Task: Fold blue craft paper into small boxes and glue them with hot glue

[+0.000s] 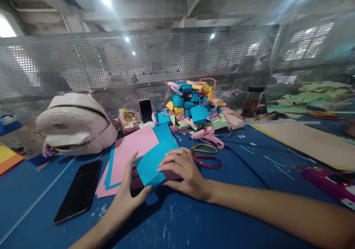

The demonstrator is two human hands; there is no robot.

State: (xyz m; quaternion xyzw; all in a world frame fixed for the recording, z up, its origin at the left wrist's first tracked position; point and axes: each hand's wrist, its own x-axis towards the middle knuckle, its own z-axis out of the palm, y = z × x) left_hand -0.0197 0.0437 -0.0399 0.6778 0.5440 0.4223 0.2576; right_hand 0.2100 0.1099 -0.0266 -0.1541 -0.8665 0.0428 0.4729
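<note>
Between my two hands is a folded blue paper box (152,162), held just above the table. My left hand (130,186) grips its left side, with the thumb at the near lower edge and the fingers partly hidden behind the paper. My right hand (185,173) lies over the right side, fingers bent on the top face and thumb beneath. Pink paper sheets (133,145) and blue sheets lie stacked behind the box. Right of my right hand are scissors (208,162) with one red and one yellow handle loop, and a pink glue gun (208,136).
Blue and yellow paper boxes with pink strips form a pile (191,106) at the back. A white backpack (77,123) and a black phone (79,189) lie left. A purple power strip (330,184) is at right, near large paper sheets (305,141). A perforated metal screen (155,64) stands behind.
</note>
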